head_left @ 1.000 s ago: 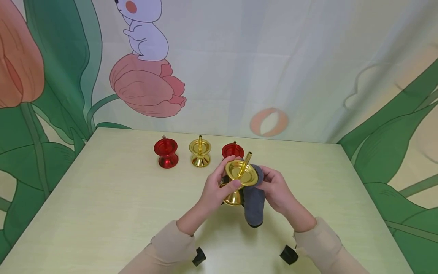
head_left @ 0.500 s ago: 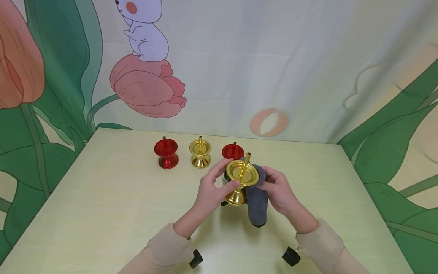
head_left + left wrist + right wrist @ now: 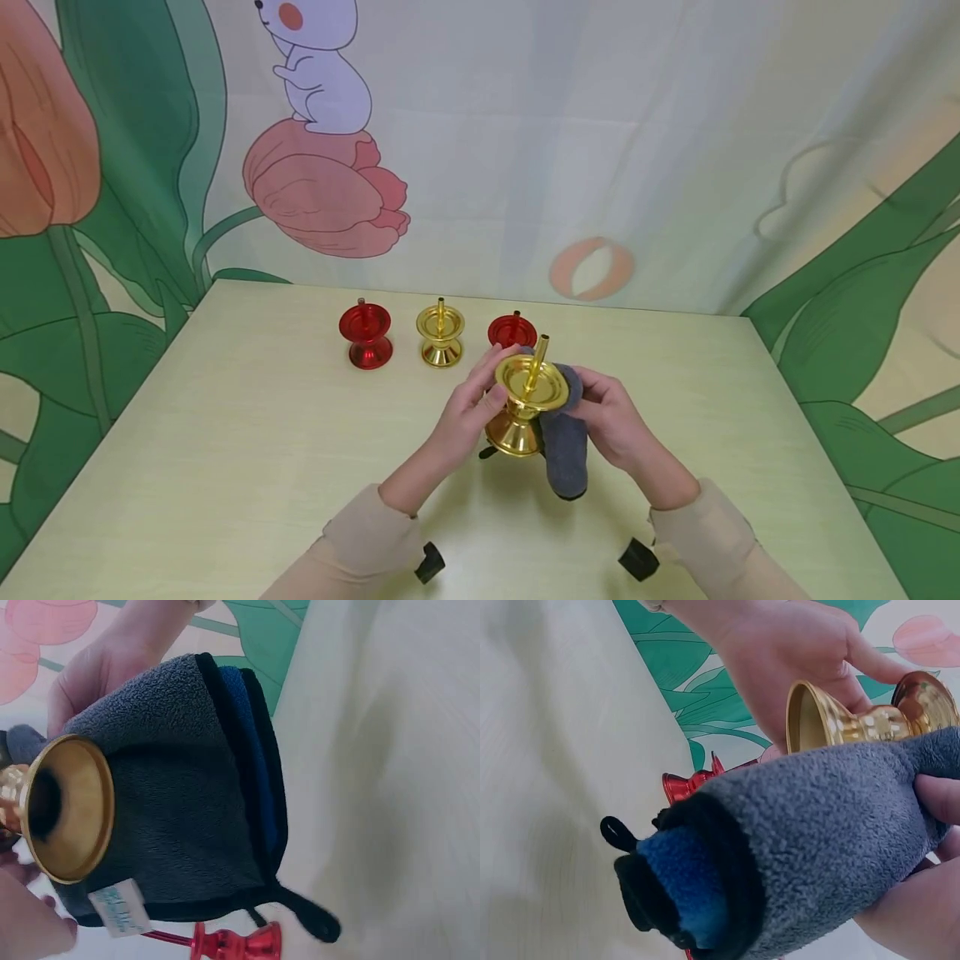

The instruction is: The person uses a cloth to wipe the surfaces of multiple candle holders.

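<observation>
A shiny gold candle holder (image 3: pixel 517 379), with a dish and a thin upright tube, is held tilted above the table. My left hand (image 3: pixel 467 415) grips it from the left, thumb at the dish's underside. Pinched in my right hand (image 3: pixel 617 423) is a grey towel (image 3: pixel 565 458) with black edging, pressed against the holder's right side. In the left wrist view the towel (image 3: pixel 180 802) hangs behind the flared base (image 3: pixel 88 810); a blue inner side and a hanging loop show. The right wrist view has the towel (image 3: pixel 817 840) partly covering the holder (image 3: pixel 844 724).
Along the table's back stand a red candle holder (image 3: pixel 369 337), a gold one (image 3: pixel 441 335) and another red one (image 3: pixel 512 329), the last partly hidden by my left hand. A printed curtain (image 3: pixel 480 167) rises behind the pale table (image 3: pixel 262 458).
The gold candle holder has tilted slightly, its base shifting a little left and down. The left thumb has moved left, off the dish's front. The towel has shifted slightly right.
</observation>
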Action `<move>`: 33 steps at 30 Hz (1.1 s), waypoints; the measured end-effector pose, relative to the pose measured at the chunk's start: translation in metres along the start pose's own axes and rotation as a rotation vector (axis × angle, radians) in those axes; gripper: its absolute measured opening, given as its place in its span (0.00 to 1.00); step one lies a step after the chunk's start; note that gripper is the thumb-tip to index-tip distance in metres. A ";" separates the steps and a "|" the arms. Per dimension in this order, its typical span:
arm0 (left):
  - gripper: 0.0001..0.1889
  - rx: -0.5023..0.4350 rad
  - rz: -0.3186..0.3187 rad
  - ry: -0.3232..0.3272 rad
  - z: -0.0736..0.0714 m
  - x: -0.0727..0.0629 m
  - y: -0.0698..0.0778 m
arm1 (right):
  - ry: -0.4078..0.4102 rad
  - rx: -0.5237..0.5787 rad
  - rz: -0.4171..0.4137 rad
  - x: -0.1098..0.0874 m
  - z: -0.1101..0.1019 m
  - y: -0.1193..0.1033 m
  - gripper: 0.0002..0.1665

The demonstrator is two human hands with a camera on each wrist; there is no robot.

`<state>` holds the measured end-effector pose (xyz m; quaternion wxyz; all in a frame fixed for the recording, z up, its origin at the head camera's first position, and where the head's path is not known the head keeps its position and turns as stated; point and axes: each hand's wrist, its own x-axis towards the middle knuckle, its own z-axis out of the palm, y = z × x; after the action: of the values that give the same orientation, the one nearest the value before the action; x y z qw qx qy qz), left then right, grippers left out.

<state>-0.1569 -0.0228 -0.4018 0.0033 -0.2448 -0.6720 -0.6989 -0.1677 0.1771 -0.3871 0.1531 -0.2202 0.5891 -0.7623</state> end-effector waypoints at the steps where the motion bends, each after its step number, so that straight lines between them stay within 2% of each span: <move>1: 0.27 0.026 -0.010 0.027 0.000 0.000 0.001 | 0.016 -0.004 0.006 0.000 0.000 0.000 0.22; 6: 0.21 0.234 -0.005 0.223 0.004 0.001 0.007 | 0.134 -0.053 0.041 -0.001 0.000 -0.001 0.25; 8: 0.21 0.338 0.006 0.253 0.006 0.001 0.010 | 0.180 -0.087 0.055 -0.001 0.001 -0.001 0.24; 12: 0.23 0.486 -0.033 0.218 0.009 0.003 0.017 | 0.266 -0.192 0.074 0.000 0.001 0.001 0.19; 14: 0.27 0.529 -0.090 0.189 0.010 0.004 0.020 | 0.301 -0.260 0.079 0.001 0.000 0.002 0.17; 18: 0.42 0.598 -0.240 0.130 0.012 0.010 0.023 | 0.348 -0.415 0.072 0.001 0.000 0.004 0.19; 21: 0.49 0.648 -0.311 0.105 0.014 0.014 0.023 | 0.363 -0.504 0.047 0.001 0.001 0.006 0.19; 27: 0.48 0.703 -0.325 0.116 0.015 0.019 0.020 | 0.348 -0.618 -0.011 0.001 0.003 0.008 0.17; 33: 0.44 0.675 -0.329 0.099 0.012 0.022 0.017 | 0.333 -0.645 -0.051 -0.001 0.004 0.007 0.16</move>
<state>-0.1668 -0.0063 -0.3784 0.0038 -0.0845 -0.8938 -0.4404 -0.1654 0.1725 -0.3936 -0.0411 -0.1445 0.8104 -0.5663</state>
